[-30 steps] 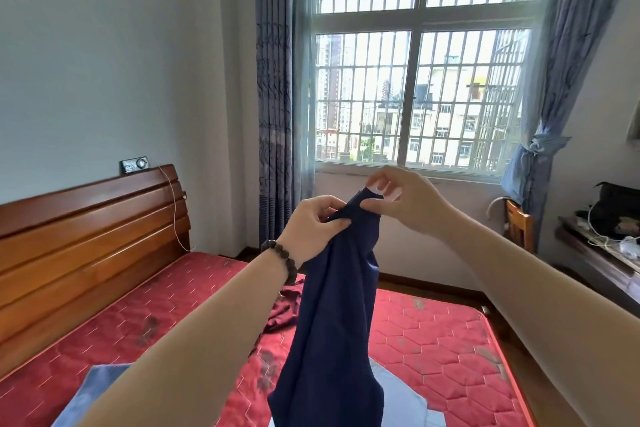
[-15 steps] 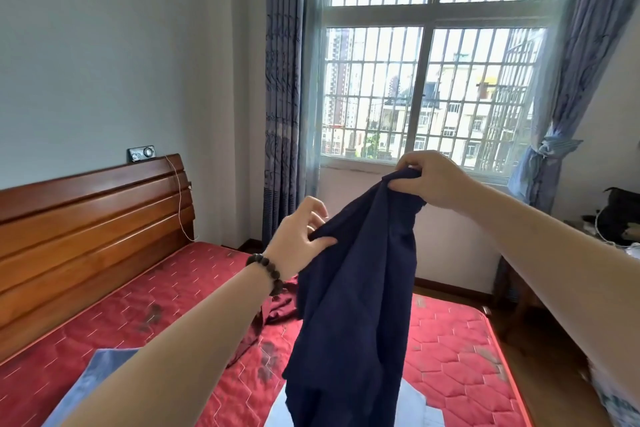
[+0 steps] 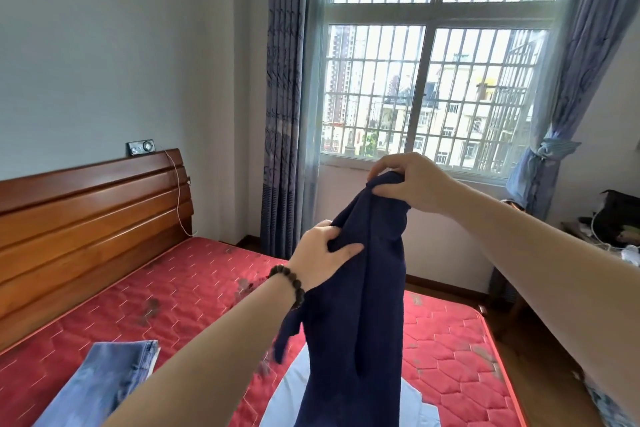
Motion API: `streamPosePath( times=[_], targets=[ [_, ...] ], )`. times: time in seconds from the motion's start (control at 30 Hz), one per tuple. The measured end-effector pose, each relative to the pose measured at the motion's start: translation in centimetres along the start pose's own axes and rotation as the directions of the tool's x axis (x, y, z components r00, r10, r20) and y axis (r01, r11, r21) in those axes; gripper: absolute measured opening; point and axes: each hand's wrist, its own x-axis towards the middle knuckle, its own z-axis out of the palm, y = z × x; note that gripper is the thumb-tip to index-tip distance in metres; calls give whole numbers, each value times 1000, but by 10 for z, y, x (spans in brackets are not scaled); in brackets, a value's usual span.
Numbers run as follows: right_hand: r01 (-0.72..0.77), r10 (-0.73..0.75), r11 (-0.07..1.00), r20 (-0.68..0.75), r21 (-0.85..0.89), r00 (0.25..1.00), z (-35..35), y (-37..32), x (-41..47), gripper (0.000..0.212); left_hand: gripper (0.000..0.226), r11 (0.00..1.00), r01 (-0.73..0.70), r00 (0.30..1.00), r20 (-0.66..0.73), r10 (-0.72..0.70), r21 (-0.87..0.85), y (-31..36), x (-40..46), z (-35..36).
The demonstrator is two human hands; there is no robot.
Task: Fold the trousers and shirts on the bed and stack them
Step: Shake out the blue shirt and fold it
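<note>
Since half a second ago the left hand (image 3: 323, 258) has slid lower down the dark blue garment (image 3: 360, 305) and now grips a side fold, while the right hand (image 3: 408, 184) has kept its hold at the top and the view has tipped down a little, bringing the jeans into sight. In the head view, the right hand's fingers (image 3: 388, 189) are curled round the bunched top edge of the garment, and the left hand's thumb and fingers pinch the cloth lower down; a bead bracelet (image 3: 289, 284) sits on that wrist. The garment hangs in the air above the bed (image 3: 194, 288), gathered and unfolded; whether it is a shirt or trousers I cannot tell. A pair of light blue jeans (image 3: 107, 381) lies on the mattress at lower left, seemingly laid flat, perhaps already folded. Something pale (image 3: 420, 406) lies under the hanging cloth. I judge the task at an early to middle stage: this piece has yet to be spread and folded, and no stack is visible
</note>
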Motion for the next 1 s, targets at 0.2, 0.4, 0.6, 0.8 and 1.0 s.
streamPosePath(
  times=[0.2, 0.4, 0.6, 0.8, 1.0],
  targets=[
    [8, -2, 991, 47, -133, 999, -27, 18, -7, 18, 37, 1000, 25, 982, 189, -25, 4, -11, -3, -8],
    [-21, 30, 981, 44, -190, 999, -43, 35, -9, 14, 34, 986, 137, 916, 392, -89, -95, -17, 4, -15],
    [-71, 63, 974, -44, -214, 997, -49, 58, -14, 18, 9, 993, -4, 948, 317, 41, -116, -20, 17, -28],
    [-107, 93, 981, -94, -161, 991, -50, 68, -19, 5, 50, 994, -113, 993, -39, 113, -5, -27, 27, -27],
    [-135, 131, 981, -38, -142, 991, -51, 75, -28, 12, 27, 948, -163, 940, 336, 65, 273, -44, 6, -3]
  ],
)
